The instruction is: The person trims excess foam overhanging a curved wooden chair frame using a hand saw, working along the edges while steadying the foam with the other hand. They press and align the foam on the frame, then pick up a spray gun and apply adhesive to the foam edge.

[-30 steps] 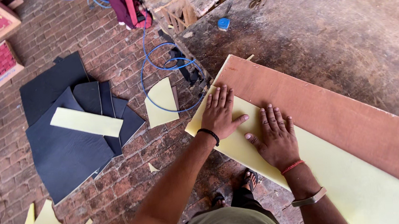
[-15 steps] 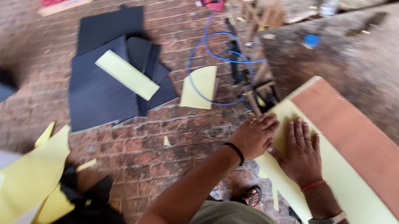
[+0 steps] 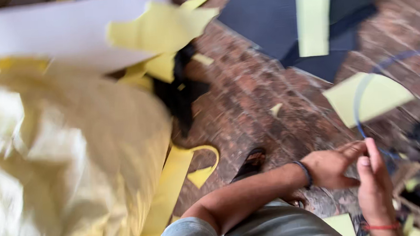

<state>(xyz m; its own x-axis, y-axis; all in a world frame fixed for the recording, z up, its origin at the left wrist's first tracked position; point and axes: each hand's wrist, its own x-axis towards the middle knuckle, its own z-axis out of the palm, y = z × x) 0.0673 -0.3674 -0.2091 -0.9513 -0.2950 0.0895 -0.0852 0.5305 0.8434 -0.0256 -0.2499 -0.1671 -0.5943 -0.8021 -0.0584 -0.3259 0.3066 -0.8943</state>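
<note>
At the far left of the blurred head view, a big pale-yellow sack [image 3: 65,162] fills the frame, with a white sheet [image 3: 41,33] and ragged yellow foam offcuts [image 3: 162,30] lying above it. Beside the sack a long yellow strip [image 3: 168,195] runs down the brick floor [image 3: 247,90], its long axis roughly from lower left to upper right. Further right, a sandalled foot [image 3: 250,163] is seen, then the left hand [image 3: 329,166], reached across the body with its fingers stretched toward the right; nothing is seen held in it. Just beside it, touching or nearly so, the right hand [image 3: 374,183] is raised with its fingers straight and together, and it too appears empty, though the blur leaves that uncertain. Up and to the right of both hands, near but apart from them, a flat yellow foam piece [image 3: 368,97] lies on the floor inside a loop of blue hose [image 3: 361,90]; the right hand is the nearer one. Well beyond, dark foam sheets [image 3: 272,20] carry a yellow strip [image 3: 313,14] laid upright in the view
</note>
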